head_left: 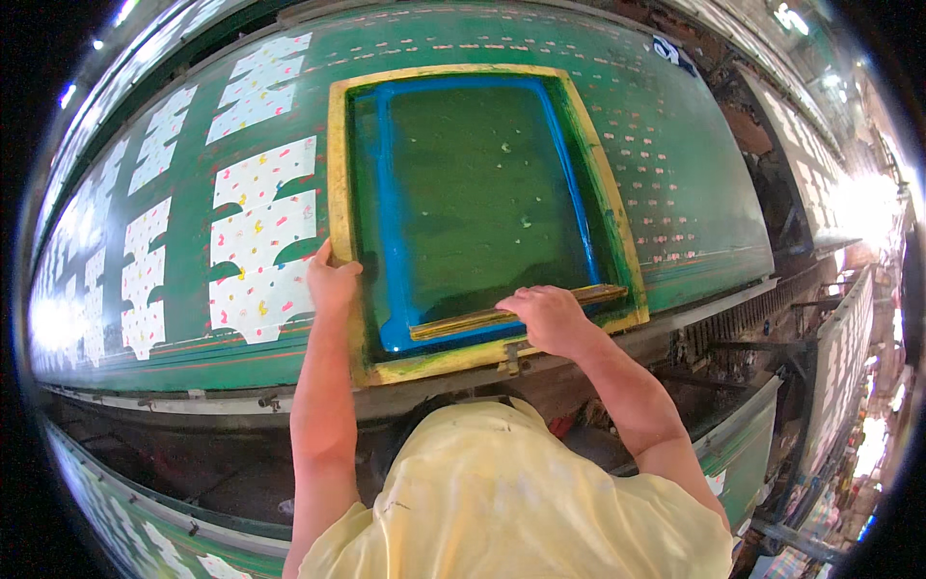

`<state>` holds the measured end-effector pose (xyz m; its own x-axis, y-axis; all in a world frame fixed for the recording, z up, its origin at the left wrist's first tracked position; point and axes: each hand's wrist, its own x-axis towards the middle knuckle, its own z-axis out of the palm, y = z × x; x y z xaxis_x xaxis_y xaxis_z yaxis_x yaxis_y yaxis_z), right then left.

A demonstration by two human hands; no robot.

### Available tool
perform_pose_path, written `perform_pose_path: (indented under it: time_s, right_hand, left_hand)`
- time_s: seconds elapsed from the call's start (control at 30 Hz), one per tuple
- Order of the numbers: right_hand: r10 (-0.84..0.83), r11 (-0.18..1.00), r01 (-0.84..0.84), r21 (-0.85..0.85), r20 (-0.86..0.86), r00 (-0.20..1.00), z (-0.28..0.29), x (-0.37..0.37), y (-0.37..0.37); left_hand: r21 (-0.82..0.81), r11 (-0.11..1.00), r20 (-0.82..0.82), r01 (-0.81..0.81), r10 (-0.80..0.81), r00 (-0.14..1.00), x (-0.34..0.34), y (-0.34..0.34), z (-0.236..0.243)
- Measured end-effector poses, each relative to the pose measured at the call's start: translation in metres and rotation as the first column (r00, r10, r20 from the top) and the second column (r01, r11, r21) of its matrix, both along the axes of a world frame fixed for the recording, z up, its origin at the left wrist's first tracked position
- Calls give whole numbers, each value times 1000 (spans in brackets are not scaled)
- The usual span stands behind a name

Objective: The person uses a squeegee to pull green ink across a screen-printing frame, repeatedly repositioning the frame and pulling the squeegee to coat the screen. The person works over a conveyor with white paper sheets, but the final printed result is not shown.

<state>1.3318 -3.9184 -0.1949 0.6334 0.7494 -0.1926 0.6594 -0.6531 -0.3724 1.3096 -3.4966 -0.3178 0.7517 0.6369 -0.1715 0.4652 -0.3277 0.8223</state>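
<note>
A yellow-framed printing screen (610, 164) with a dark green mesh and bands of blue ink lies on the long green table (704, 222). My left hand (333, 280) grips the screen's left side near the lower corner, fingers curled at the frame. My right hand (542, 314) holds a long wooden squeegee (444, 326), which lies across the mesh near the screen's front edge. The underside of the squeegee and what lies under the screen are hidden.
White cut fabric pieces (260, 232) with small coloured motifs lie in rows on the table's left; small pink printed marks show on its right. Another table (728, 439) stands low at the right, with metal rails and beams beside it. A dark cloth (672, 53) sits at the far edge.
</note>
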Motion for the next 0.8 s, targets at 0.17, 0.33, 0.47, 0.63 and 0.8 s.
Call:
perform_pose_path:
  time_s: [0.17, 0.33, 0.47, 0.63, 0.8]
  right_hand:
    - [-63, 997, 64, -35, 36, 997, -2, -20, -6]
    - [-108, 986, 86, 145, 155, 982, -16, -47, -14]
    - [-95, 990, 71, 125, 195, 976, -22, -51, -17]
    - [-58, 993, 39, 110, 181, 982, -29, -45, -20]
    - [-17, 992, -8, 126, 199, 980, -35, -34, -19]
  left_hand:
    - [98, 994, 68, -51, 45, 997, 13, -4, -15]
    - [-17, 1000, 81, -7, 8, 997, 11, -10, 1]
    - [-64, 998, 50, 22, -18, 999, 10, -10, 15]
    - [-2, 1000, 32, 10, -10, 999, 9, -11, 20]
    - [-26, 1000, -37, -13, 12, 999, 9, -12, 20]
